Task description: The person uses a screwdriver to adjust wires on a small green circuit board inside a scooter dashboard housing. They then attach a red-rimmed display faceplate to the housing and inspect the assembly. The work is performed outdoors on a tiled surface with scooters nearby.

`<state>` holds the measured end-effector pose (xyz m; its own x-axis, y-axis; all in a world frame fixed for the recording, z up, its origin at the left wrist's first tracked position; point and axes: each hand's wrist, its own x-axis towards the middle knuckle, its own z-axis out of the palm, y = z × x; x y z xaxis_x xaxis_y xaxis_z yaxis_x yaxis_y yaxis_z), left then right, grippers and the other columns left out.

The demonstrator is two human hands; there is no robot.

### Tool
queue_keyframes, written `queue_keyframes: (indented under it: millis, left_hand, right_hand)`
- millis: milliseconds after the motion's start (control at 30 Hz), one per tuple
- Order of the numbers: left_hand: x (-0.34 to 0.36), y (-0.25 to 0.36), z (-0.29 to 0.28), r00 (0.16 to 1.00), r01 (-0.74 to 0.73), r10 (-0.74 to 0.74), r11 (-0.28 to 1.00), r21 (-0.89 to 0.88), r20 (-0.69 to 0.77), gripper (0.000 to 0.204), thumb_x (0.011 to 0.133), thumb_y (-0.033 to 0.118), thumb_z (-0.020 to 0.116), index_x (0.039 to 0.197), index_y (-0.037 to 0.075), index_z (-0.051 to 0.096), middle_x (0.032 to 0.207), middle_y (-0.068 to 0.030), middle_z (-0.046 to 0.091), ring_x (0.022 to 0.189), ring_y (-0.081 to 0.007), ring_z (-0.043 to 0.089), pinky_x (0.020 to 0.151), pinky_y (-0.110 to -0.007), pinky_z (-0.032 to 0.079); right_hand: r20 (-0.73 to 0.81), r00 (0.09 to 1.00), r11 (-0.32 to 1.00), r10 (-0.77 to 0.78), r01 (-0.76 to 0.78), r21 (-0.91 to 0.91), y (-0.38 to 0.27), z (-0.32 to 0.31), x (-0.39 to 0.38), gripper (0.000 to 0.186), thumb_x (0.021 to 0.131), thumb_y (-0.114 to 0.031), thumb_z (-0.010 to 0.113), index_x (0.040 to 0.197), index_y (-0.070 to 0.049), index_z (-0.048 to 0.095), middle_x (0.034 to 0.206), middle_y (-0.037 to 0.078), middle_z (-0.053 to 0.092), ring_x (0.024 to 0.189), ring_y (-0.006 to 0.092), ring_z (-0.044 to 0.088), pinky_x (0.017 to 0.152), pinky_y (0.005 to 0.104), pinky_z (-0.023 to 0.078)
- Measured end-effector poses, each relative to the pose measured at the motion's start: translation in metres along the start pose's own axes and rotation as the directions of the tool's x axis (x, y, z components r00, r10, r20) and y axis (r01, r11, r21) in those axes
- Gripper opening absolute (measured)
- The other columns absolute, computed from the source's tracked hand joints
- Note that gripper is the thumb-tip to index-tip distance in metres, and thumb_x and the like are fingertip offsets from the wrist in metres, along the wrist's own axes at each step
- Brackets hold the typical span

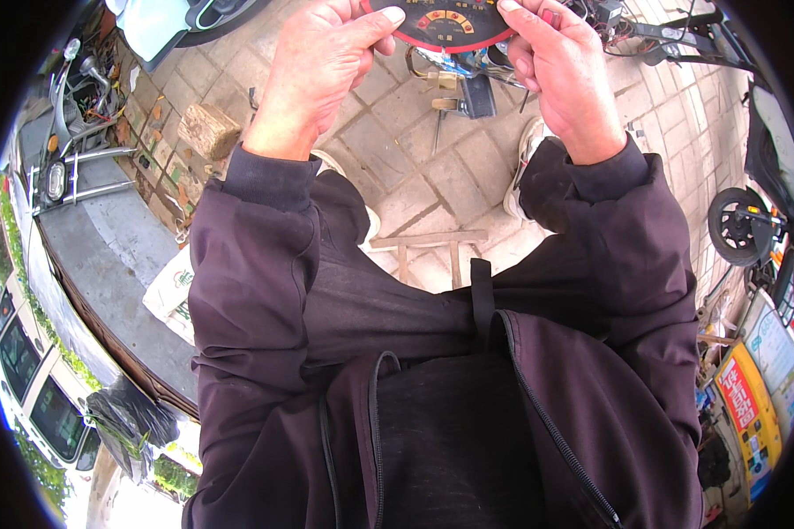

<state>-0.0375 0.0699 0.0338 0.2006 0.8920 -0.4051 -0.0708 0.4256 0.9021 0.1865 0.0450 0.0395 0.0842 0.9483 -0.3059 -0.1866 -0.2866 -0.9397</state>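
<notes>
Both my hands hold up a dashboard gauge panel [445, 35] at the top edge of the view. It has a dark face, a red rim and a small curved dial; its far part is cut off. My left hand [319, 70] pinches its left side, thumb resting on the rim. On the right side, my right hand [566, 75] grips it with thumb and bent fingers. Beyond and below the panel show wires, a pale connector [444, 81] and a dark grey block-like part [479, 95]. The panel hides part of them, so what they attach to I cannot tell.
A wooden block [208, 130] lies on the paving left of my legs. Further left is a grey flat surface [119, 251] with metal bars and a white bag [169, 293]. Scooter parts [172, 22] stand at top left; a wheel [737, 227] and yellow sign [750, 419] are right.
</notes>
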Motion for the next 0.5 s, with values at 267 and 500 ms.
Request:
queue_keyframes:
  millis: [267,500]
  left_hand:
    - [-0.0009,-0.0010,-0.0011,1.000,-0.016,0.016,1.000,0.015,-0.003,0.014,0.099,0.015,0.068,0.089,0.006,0.064,0.069,0.0022,0.062,0.045,-0.0009,0.040,0.041,-0.019,0.027]
    - [-0.0031,0.0023,0.0011,1.000,-0.007,0.007,1.000,0.014,-0.004,0.012,0.099,0.014,0.067,0.090,0.007,0.064,0.070,0.0021,0.062,0.045,-0.0008,0.040,0.041,-0.018,0.027]
  right_hand:
    - [-0.008,1.000,1.000,0.005,-0.005,-0.028,0.0000,0.0006,-0.0003,0.011,0.103,-0.014,0.063,0.101,-0.004,0.065,0.070,-0.003,0.059,0.048,0.0038,0.048,0.043,0.0202,0.036]
    - [-0.001,1.000,1.000,0.006,-0.006,0.000,-0.0001,0.0015,0.0001,0.011,0.103,-0.015,0.063,0.101,-0.004,0.065,0.071,-0.003,0.059,0.049,0.0033,0.047,0.043,0.0198,0.035]
